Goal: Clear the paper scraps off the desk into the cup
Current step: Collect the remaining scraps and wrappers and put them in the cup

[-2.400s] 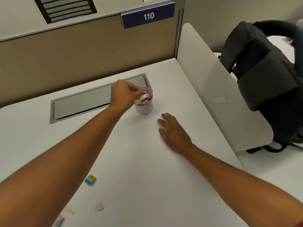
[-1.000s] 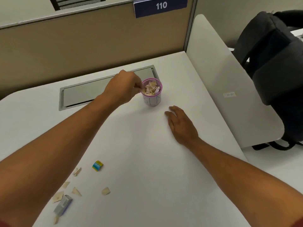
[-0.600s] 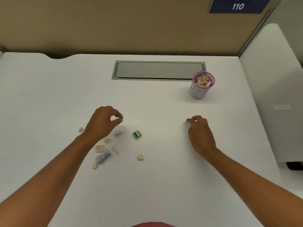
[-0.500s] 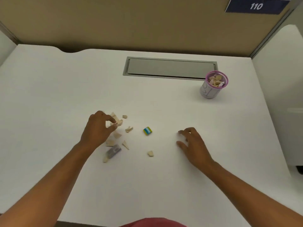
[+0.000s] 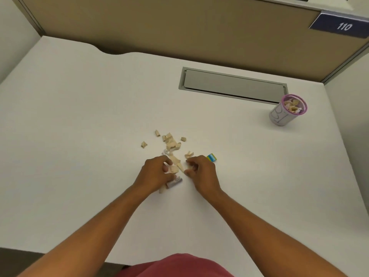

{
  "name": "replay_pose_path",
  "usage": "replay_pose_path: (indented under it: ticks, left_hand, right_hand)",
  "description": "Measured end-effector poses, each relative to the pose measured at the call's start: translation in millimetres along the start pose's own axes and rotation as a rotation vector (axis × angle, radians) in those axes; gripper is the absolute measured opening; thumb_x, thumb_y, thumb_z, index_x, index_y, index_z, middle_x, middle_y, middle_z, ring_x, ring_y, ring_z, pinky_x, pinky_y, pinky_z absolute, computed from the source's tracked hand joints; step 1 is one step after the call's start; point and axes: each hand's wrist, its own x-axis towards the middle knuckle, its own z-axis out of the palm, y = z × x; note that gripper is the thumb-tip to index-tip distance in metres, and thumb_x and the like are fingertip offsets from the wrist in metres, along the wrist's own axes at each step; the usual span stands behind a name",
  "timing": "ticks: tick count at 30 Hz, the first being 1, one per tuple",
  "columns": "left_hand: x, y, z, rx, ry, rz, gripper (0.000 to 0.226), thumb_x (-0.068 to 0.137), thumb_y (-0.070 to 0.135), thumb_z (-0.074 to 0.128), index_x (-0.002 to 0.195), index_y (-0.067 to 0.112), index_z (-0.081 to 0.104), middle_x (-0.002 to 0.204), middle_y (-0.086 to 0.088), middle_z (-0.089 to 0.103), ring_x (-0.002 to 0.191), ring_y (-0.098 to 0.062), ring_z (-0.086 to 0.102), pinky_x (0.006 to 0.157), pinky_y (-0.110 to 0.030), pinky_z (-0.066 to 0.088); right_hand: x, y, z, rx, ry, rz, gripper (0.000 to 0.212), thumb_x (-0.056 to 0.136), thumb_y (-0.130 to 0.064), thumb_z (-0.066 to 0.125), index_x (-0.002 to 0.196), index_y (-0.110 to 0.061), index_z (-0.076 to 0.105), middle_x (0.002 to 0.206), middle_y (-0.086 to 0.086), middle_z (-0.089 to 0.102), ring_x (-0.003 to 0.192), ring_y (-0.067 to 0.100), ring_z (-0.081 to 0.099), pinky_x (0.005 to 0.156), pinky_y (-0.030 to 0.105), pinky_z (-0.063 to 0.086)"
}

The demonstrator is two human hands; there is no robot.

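The paper scraps [image 5: 171, 144] lie in a loose tan cluster on the white tabletop [image 5: 79, 120], spreading from between the two hands out to just beyond the fingertips. A few stray bits sit apart at the far left edge of the cluster, and one curled piece lies just past the right hand's knuckles.

The left hand [image 5: 154, 175] is curled over the near end of the cluster, its fingers bent around several scraps that show pale between thumb and fingertips; it appears to be pinching them, though how firmly cannot be told. The right hand [image 5: 200, 172] rests just beside it, fingers curled inward toward the same pile, thumb and forefinger close together at the scraps' edge; whether it actually grips a piece cannot be told.

Under the heel of the left hand a small grey-and-white oblong object [image 5: 174, 182] pokes out, touching the scraps. Just beyond the right hand's knuckles, to its right, sits a small blue, yellow and green block [image 5: 211, 157].

The cup [image 5: 286, 110], pale with a pink rim and already holding tan scraps, stands well apart from both hands, far forward and to the right. Beside it, forward of the hands, a grey rectangular hatch [image 5: 231, 84] is set into the tabletop. A tan partition [image 5: 159, 27] runs behind, carrying a blue sign [image 5: 342, 26] reading 110.
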Motion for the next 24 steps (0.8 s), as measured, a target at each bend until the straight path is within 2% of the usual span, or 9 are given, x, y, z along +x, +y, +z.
replay_pose_path:
  ticks: [3, 6, 8, 11, 14, 17, 19, 22, 24]
  left_hand:
    - [14, -3, -18, 0.011, 0.074, 0.074, 0.022, 0.081, 0.027, 0.084, 0.099, 0.028, 0.072, 0.091, 0.006, 0.072, 0.086, -0.016, 0.070, 0.077, -0.032, 0.056]
    - [27, -17, -42, 0.171, 0.283, 0.174, 0.027, 0.089, 0.024, 0.078, 0.115, 0.022, 0.070, 0.115, -0.002, 0.064, 0.112, -0.024, 0.057, 0.089, -0.040, 0.055]
    - [36, -24, -53, 0.230, 0.301, 0.139, 0.045, 0.093, 0.025, 0.074, 0.135, 0.020, 0.060, 0.135, -0.010, 0.050, 0.130, -0.033, 0.043, 0.096, -0.045, 0.052]
    - [51, -26, -57, 0.190, 0.225, 0.073, 0.057, 0.100, 0.021, 0.063, 0.153, 0.015, 0.045, 0.146, -0.016, 0.042, 0.141, -0.038, 0.035, 0.109, -0.047, 0.045]
    - [58, -19, -49, 0.105, 0.175, 0.152, 0.053, 0.101, 0.012, 0.057, 0.153, 0.013, 0.047, 0.142, -0.016, 0.052, 0.134, -0.034, 0.048, 0.112, -0.040, 0.042]
    - [61, -8, -40, 0.008, 0.067, 0.191, 0.049, 0.099, 0.003, 0.054, 0.146, 0.014, 0.056, 0.127, -0.012, 0.065, 0.115, -0.027, 0.063, 0.096, -0.029, 0.047]
    - [64, -6, -40, -0.060, 0.012, 0.184, 0.048, 0.096, -0.002, 0.051, 0.140, 0.015, 0.063, 0.121, -0.009, 0.070, 0.100, -0.022, 0.067, 0.085, -0.027, 0.051]
    - [72, -10, -54, -0.082, 0.175, 0.235, 0.042, 0.095, -0.003, 0.051, 0.128, 0.015, 0.070, 0.118, -0.008, 0.071, 0.092, -0.020, 0.067, 0.083, -0.029, 0.053]
    - [82, -16, -65, -0.001, 0.304, 0.275, 0.044, 0.095, -0.005, 0.052, 0.131, 0.014, 0.068, 0.126, -0.008, 0.063, 0.109, -0.022, 0.063, 0.089, -0.027, 0.046]
  right_hand:
    - [18, -17, 2, 0.017, 0.014, 0.002, 0.033, 0.085, -0.007, 0.076, 0.116, -0.016, 0.072, 0.112, -0.003, 0.067, 0.090, 0.012, 0.064, 0.082, 0.022, 0.049]
    - [29, -20, -6, -0.079, 0.066, -0.085, 0.036, 0.084, -0.015, 0.079, 0.118, -0.021, 0.069, 0.116, -0.007, 0.062, 0.097, 0.009, 0.061, 0.081, 0.021, 0.045]
    - [33, -21, -8, -0.217, 0.000, -0.088, 0.058, 0.076, -0.027, 0.087, 0.129, -0.025, 0.062, 0.126, -0.005, 0.053, 0.109, 0.012, 0.054, 0.087, 0.027, 0.048]
    - [37, -26, 2, -0.296, -0.092, 0.039, 0.095, 0.060, -0.042, 0.095, 0.142, -0.027, 0.049, 0.128, -0.001, 0.040, 0.113, 0.016, 0.045, 0.090, 0.029, 0.046]
    - [41, -34, 20, -0.210, -0.051, 0.041, 0.088, 0.060, -0.039, 0.097, 0.136, -0.027, 0.054, 0.119, -0.003, 0.038, 0.105, 0.017, 0.050, 0.084, 0.025, 0.044]
    - [47, -44, 33, -0.098, 0.008, 0.053, 0.073, 0.067, -0.025, 0.096, 0.130, -0.021, 0.060, 0.120, 0.000, 0.047, 0.104, 0.017, 0.058, 0.084, 0.028, 0.050]
    - [52, -50, 34, -0.056, 0.020, 0.035, 0.068, 0.068, -0.017, 0.094, 0.128, -0.017, 0.062, 0.119, 0.001, 0.051, 0.099, 0.019, 0.063, 0.082, 0.029, 0.051]
    - [61, -50, 20, -0.070, 0.061, 0.010, 0.063, 0.070, -0.017, 0.092, 0.126, -0.021, 0.064, 0.121, 0.000, 0.055, 0.098, 0.017, 0.063, 0.084, 0.030, 0.051]
    - [68, -47, 8, -0.155, 0.076, -0.006, 0.066, 0.073, -0.027, 0.091, 0.132, -0.021, 0.061, 0.127, 0.000, 0.054, 0.110, 0.018, 0.056, 0.093, 0.031, 0.048]
